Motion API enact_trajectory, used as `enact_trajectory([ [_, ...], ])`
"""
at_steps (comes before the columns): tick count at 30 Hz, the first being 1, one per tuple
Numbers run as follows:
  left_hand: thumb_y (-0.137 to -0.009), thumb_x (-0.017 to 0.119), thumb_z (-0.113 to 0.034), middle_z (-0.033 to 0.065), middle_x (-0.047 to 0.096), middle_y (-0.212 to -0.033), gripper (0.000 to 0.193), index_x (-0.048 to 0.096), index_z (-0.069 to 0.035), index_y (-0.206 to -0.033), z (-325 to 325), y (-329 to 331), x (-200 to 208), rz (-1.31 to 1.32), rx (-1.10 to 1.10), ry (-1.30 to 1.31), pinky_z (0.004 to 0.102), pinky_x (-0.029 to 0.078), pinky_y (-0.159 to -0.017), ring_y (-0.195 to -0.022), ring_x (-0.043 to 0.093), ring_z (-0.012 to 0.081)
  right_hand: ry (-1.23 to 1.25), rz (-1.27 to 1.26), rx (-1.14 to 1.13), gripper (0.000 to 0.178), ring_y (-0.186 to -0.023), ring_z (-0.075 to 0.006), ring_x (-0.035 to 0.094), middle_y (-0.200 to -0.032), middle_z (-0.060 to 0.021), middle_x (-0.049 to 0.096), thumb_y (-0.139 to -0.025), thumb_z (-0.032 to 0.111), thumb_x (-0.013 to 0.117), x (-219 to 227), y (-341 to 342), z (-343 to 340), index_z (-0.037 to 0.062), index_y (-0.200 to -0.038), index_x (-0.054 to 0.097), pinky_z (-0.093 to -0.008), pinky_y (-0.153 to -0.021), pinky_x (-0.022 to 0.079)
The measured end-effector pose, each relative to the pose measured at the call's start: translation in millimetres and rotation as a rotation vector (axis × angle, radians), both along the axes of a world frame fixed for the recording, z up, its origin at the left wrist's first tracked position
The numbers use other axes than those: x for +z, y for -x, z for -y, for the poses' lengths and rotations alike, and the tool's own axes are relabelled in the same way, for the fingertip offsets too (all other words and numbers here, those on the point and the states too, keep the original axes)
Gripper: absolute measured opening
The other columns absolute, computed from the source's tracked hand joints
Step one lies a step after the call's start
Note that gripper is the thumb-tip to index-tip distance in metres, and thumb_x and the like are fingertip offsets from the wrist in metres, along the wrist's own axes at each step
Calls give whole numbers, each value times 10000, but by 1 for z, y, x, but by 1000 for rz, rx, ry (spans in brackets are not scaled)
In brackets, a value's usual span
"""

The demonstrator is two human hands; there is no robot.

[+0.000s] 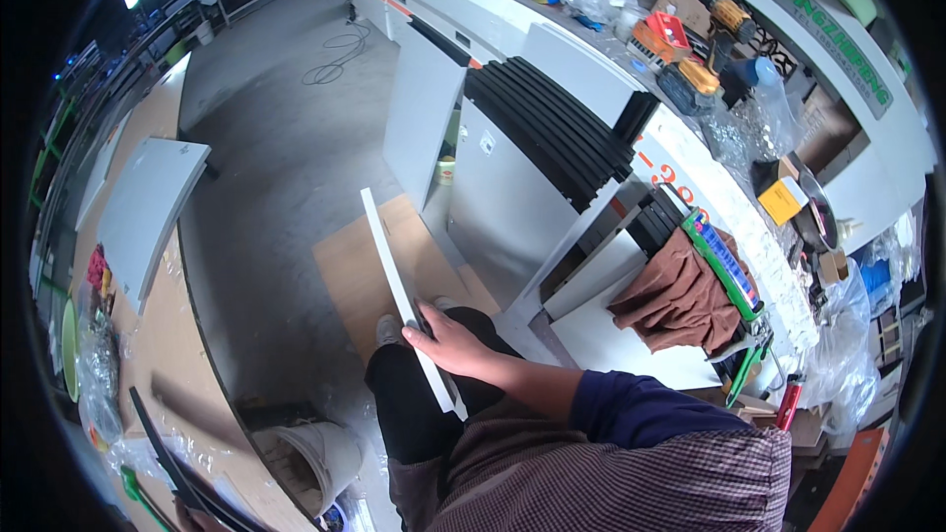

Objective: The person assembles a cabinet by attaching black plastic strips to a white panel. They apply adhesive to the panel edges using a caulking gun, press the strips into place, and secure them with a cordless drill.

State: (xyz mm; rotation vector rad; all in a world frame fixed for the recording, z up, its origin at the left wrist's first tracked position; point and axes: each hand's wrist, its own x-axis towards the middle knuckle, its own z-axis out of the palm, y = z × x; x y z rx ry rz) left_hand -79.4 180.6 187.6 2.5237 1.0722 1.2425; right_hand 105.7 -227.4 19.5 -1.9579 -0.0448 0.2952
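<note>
My right hand [451, 343] is closed around a long, narrow white strip [389, 261], its thumb on the near face. The strip stands tilted in front of my black-trousered legs, its lower end by my thigh. At the lower left, a dim part of my left hand [184, 515] shows against a long black strip [169, 448]. That strip is raised over the wooden worktable [168, 335] and casts a shadow on it. Most of the left hand and its arm is out of the picture.
Brown cardboard [345, 261] lies under my feet. A whitish bucket [320, 458] stands beside the worktable, which bears a pale panel [148, 207]. To the right are grey cabinet panels [507, 207], stacked black strips [552, 128], a brown cloth [680, 296], a green caulking gun [717, 261] and a yellow drill [729, 20].
</note>
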Motion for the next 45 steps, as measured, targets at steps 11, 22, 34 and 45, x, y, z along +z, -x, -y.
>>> enact_trajectory([
  [11,-976,519,-123,135,575,-1067,207,564,32,-1106,187,-58,-11,277,-496,208,375,430,-939,-996,557,256,-501,272,95,533,-1258,-292,548,-1390,-215,522,-983,140,570,84,42,2,22,-1466,377,-405,-998,478],
  [22,-852,596,-671,214,422,-1372,890,397,8,-1392,242,-79,-108,111,-1330,629,400,507,-870,-1162,542,305,-606,165,-151,559,-1049,-197,644,-1198,-142,589,-951,-29,513,101,45,23,42,-1439,252,-325,-857,549],
  [34,-754,815,-169,291,212,-1565,1142,7,69,-1527,264,-91,-186,-481,-1359,646,430,300,-1163,-1432,278,447,-378,-107,-241,352,-865,-175,679,-1000,-101,644,-1009,118,508,30,19,58,-20,-1324,438,-302,-791,547],
  [45,-681,864,-149,278,125,-1590,1194,47,44,-1529,269,-100,-205,-423,-1469,596,438,366,-1131,-1433,264,461,-515,26,-215,580,-1064,-159,585,-1300,-145,546,-1022,103,482,17,25,31,-3,-1538,238,-296,-945,477],
])
